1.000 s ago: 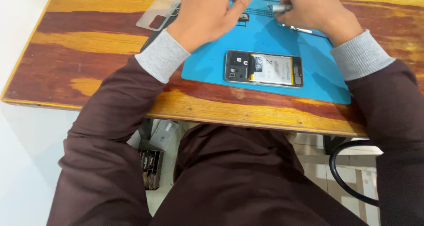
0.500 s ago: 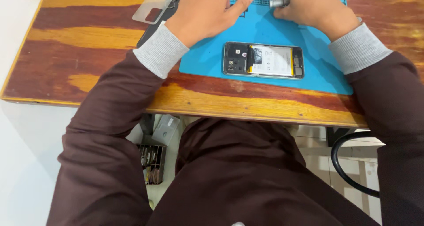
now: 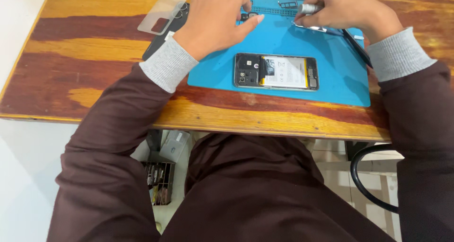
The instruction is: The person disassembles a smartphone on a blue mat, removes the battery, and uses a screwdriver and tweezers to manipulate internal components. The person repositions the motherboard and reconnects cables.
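An opened smartphone (image 3: pixel 275 72) with its back off lies flat on a blue work mat (image 3: pixel 331 81), battery and circuit board showing. My left hand (image 3: pixel 215 20) rests palm down on the mat's far left part, fingers bent over small dark parts near the mat's trays. My right hand (image 3: pixel 343 8) is at the mat's far right, closed around a silver-handled tool (image 3: pixel 308 8) whose tip points left. A thin metal strip (image 3: pixel 309 28) lies just under that hand.
The mat sits on a varnished wooden table (image 3: pixel 94 72). A clear plastic sheet (image 3: pixel 163 10) and a dark phone cover (image 3: pixel 158 41) lie left of the mat. A dark thin tool (image 3: pixel 357 46) rests on the mat's right side. Below the table edge stands a small organiser (image 3: pixel 158 180).
The view has tilted down slightly, so table and hands sit lower in the frame. Both hands stay at the far end of the mat; the phone has not moved.
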